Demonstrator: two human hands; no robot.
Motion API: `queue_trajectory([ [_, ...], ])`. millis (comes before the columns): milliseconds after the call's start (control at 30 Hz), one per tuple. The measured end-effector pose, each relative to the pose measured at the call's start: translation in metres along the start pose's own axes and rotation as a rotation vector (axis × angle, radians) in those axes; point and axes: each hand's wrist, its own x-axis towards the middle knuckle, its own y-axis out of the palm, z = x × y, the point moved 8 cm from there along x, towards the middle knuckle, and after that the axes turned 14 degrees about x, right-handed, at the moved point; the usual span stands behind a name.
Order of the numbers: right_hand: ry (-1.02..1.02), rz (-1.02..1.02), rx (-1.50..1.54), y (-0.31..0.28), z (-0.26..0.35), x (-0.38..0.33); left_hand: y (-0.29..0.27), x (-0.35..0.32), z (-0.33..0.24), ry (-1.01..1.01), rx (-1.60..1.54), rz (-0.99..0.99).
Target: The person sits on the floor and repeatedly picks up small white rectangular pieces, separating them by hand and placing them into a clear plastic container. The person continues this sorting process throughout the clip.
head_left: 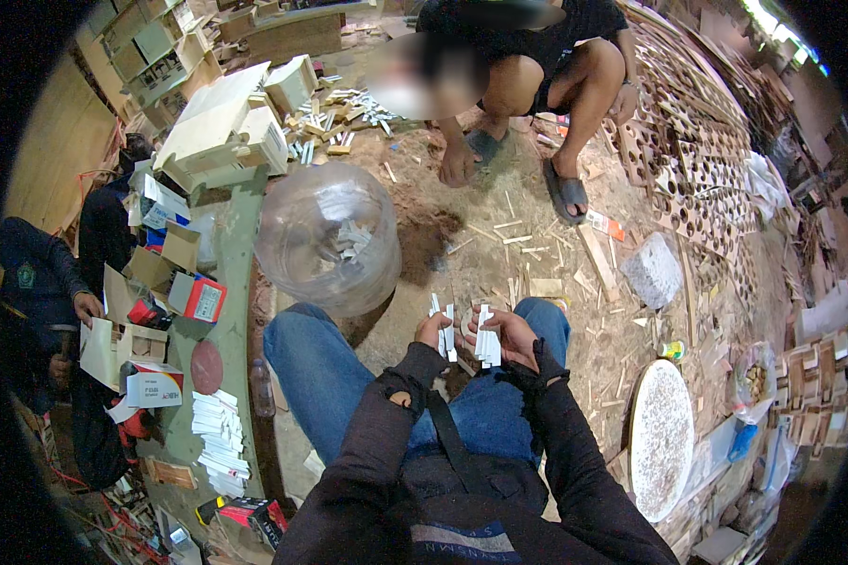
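Between my knees, my left hand (430, 331) is closed round a few thin white strips (449, 331) that stick up past the fingers. Close beside it on the right, my right hand (513, 336) grips another small bunch of white strips (488, 348), fanned slightly apart. The two bunches are not touching. A large round container of clear plastic (283, 231) stands just beyond my left knee, with some white pieces (353, 240) lying inside. More white strips (219, 443) are heaped on the green bench (228, 311) to my left.
Across from me squats a person (598, 80) in sandals. At the left, another person's hand (89, 307) touches an open carton (113, 363). Wood scraps (513, 235) litter the floor. A speckled white oval board (661, 441) lies to my right, with a white block (652, 270) beyond it.
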Motion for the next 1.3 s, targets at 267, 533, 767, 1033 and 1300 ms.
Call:
queue_trajectory([
  [267, -0.135, -0.119, -0.480, -0.019, -0.012, 0.024, 0.024, -0.006, 0.011, -0.107, 0.333, 0.024],
  [533, -0.587, -0.413, -1.000, -0.017, -0.062, 0.075, 0.008, 0.007, 0.017, 0.017, 0.387, 0.062],
  [767, -0.787, -0.318, -1.219, 0.022, -0.062, 0.029, -0.029, 0.042, 0.032, 0.044, 0.392, 0.043],
  [1033, -0.951, -0.207, -0.303, 0.041, -0.011, -0.039, 0.013, -0.074, -0.109, 0.307, 0.206, -0.225],
  [1300, -0.227, -0.477, -1.651, -0.046, -0.051, 0.062, -0.026, -0.145, -0.376, 1.202, 1.012, -0.859],
])
